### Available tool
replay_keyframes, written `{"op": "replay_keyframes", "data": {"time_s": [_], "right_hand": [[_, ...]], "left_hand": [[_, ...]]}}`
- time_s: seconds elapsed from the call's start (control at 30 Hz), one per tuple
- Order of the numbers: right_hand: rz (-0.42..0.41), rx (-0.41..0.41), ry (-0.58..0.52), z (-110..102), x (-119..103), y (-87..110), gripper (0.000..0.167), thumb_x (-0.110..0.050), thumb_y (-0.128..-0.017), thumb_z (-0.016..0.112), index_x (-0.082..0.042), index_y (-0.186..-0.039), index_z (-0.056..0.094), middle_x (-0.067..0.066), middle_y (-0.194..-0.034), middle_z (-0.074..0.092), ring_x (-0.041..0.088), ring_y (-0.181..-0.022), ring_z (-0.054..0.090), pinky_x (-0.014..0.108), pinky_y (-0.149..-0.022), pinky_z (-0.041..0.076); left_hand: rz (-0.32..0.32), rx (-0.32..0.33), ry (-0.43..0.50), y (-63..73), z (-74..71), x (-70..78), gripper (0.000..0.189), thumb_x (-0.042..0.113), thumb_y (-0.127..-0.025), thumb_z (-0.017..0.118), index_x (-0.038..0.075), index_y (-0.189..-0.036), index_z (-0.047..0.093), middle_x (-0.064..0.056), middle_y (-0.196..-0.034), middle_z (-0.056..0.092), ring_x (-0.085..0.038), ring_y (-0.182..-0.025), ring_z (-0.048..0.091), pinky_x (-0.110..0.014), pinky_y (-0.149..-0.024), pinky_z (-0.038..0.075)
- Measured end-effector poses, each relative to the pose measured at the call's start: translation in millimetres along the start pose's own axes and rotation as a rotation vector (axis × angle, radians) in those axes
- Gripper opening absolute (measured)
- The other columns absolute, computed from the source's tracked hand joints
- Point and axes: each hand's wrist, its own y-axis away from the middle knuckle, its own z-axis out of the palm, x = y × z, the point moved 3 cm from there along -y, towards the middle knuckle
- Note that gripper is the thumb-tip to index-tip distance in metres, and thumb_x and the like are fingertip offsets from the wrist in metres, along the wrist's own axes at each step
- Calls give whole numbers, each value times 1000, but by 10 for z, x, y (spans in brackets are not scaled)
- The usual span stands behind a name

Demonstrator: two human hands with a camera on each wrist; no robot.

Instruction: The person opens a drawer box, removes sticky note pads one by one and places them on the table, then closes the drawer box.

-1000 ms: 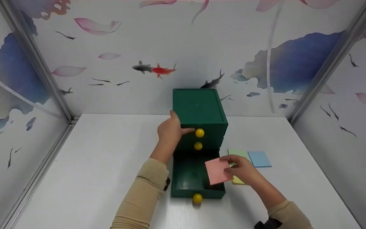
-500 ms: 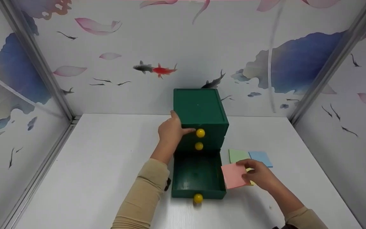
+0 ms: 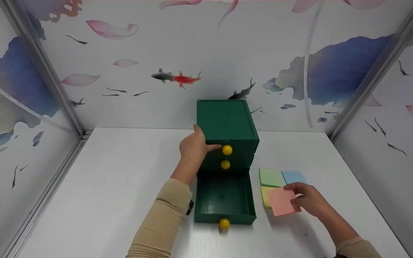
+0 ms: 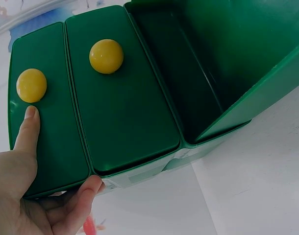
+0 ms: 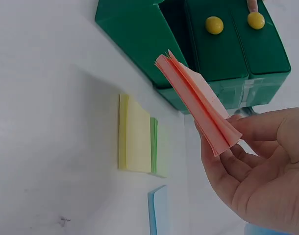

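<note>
A green drawer cabinet with yellow round knobs stands at the back of the table. Its bottom drawer is pulled out, with a bare floor. My left hand grips the cabinet's left side: the thumb lies on the top drawer's front by the knob, and the fingers bend against the side wall. To the right of the open drawer, my right hand pinches a pink sticky note pad above the table. In the right wrist view, the pad's sheets fan apart at one edge.
Beneath and behind the pink pad lie a yellow pad, a green pad and a blue pad on the white table. Printed walls enclose the table's back and sides.
My right hand has carried the pink pad from above the open drawer rightward, over toward the yellow pad. The left hand keeps its place on the cabinet.
</note>
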Motion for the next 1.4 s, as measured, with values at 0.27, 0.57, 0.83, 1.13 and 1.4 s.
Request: {"op": "replay_keyframes", "data": {"time_s": [0.27, 0.57, 0.83, 1.13, 1.4], "right_hand": [[68, 51, 5, -116, 263, -3, 43, 10, -81, 61, 6, -125, 57, 19, -110, 56, 28, -91, 52, 34, -67, 49], [132, 104, 42, -210, 533, -41, 45, 9, -82, 59, 5, -126, 52, 21, -107, 55, 29, -90, 51, 34, -66, 47], [180, 103, 15, -300, 702, -101, 53, 9, -82, 58, 6, -132, 42, 21, -104, 52, 31, -91, 50, 35, -66, 47], [192, 109, 22, -334, 845, -166, 51, 7, -85, 56, 10, -133, 39, 28, -110, 52, 31, -90, 51, 34, -66, 46], [222, 103, 121, -319, 908, -245, 60, 4, -88, 57, 10, -141, 30, 39, -123, 45, 42, -102, 51, 41, -77, 50]], "left_hand": [[2, 4, -6, -3, 0, -1, 116, 66, -72, 73, -1, -153, 23, -11, -101, 68, -20, -83, 63, -37, -80, 53], [-1, 5, -24, -6, 12, 4, 118, 68, -71, 72, -1, -153, 23, -5, -79, 62, -17, -71, 59, -33, -70, 53], [-7, -5, -26, -3, 8, 8, 118, 68, -71, 72, 0, -153, 22, -3, -72, 58, -17, -68, 59, -33, -68, 53], [-5, -3, -25, 13, -3, 11, 117, 68, -72, 72, -1, -153, 22, -5, -78, 62, -18, -71, 60, -34, -72, 54], [1, 10, -23, 13, 0, 14, 118, 68, -71, 71, -1, -153, 23, -5, -76, 61, -18, -71, 60, -34, -72, 54]]}}
